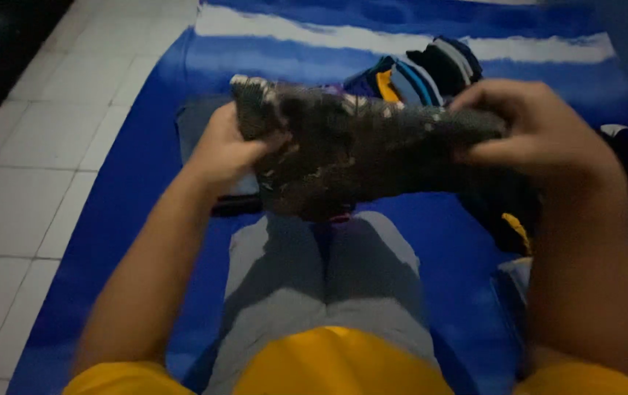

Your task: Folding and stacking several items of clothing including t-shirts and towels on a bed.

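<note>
Fingers of both the left hand (222,150) and right hand (540,132) clamp the dark patterned folded cloth (358,150) above the grey-trousered lap (321,271), where a loosened grip could likely spill it unfolding onto the blue striped mat (145,183).

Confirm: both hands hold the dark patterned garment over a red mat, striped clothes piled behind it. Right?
Not quite. The mat is blue with a white band, not red, as the head view shows. The rest stands: left hand and right hand hold the dark patterned garment, with the striped clothes piled behind it.
</note>
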